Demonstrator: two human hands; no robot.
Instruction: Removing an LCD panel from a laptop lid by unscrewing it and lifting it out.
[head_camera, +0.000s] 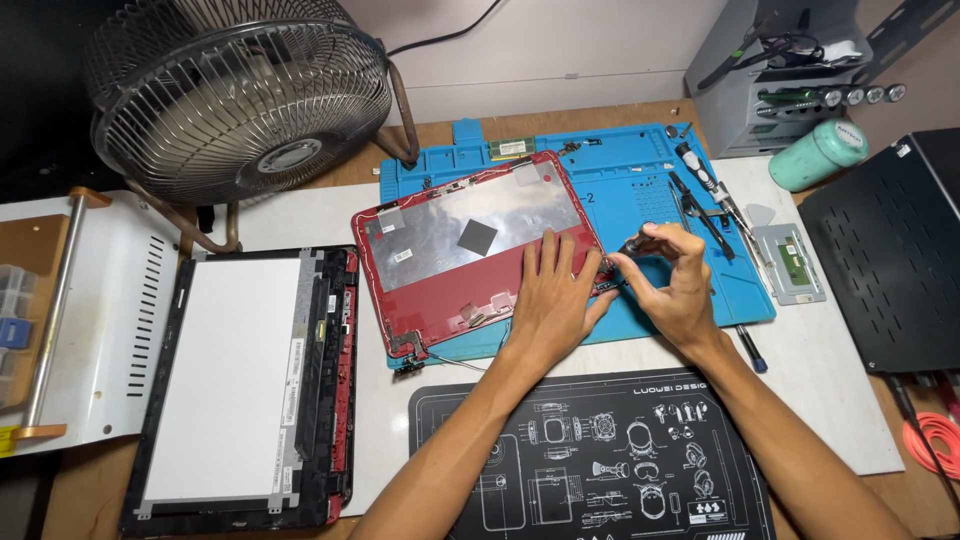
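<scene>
tool tip: the right hand (676, 285) closes over a small dark tool (632, 243); its working end is too small to make out.
lid corner: the left hand (549, 300) covers the right near part of the red laptop lid (440, 265) (the hinge there barely shows).
fan: the fan (235, 95) is cut off by the top edge.
dark panel: the black panel (890, 250) far right runs out of frame.
near mat: the black mat (590, 460) is cut by the bottom edge and crossed by both forearms.
</scene>
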